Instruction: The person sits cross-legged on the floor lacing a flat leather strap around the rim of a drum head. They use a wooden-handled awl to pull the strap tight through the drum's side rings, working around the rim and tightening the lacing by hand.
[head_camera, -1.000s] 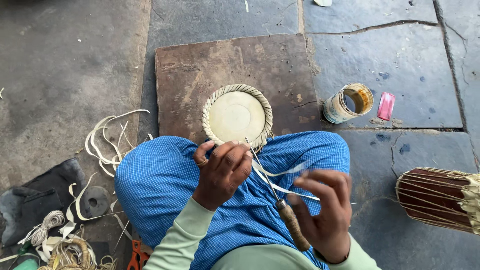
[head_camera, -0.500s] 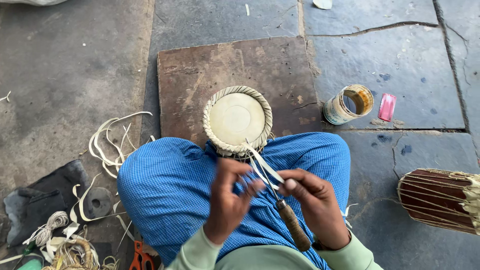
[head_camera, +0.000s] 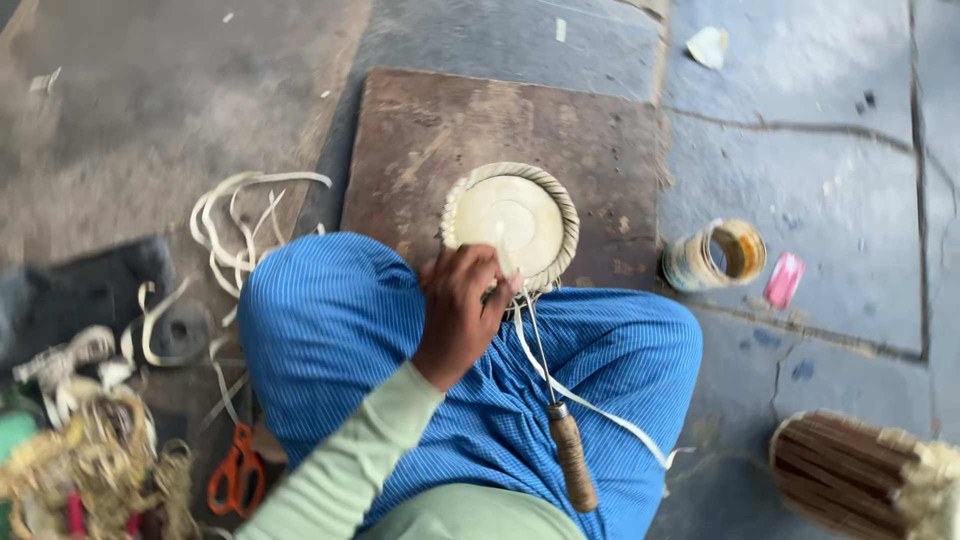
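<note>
Head view: left hand pinching strip at drum rim; could snap if overpulled; right hand unseen.

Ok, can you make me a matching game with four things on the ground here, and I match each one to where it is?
Things:
1. orange-handled scissors
2. open round tin can
3. small pink packet
4. round woven basket base with pale centre

Places:
A. on the brown board, at the left hand
B. just right of the tin can
C. lower left, beside the blue-trousered knee
D. on the grey stone, right of the brown board

Pairs: 1-C, 2-D, 3-B, 4-A
</note>
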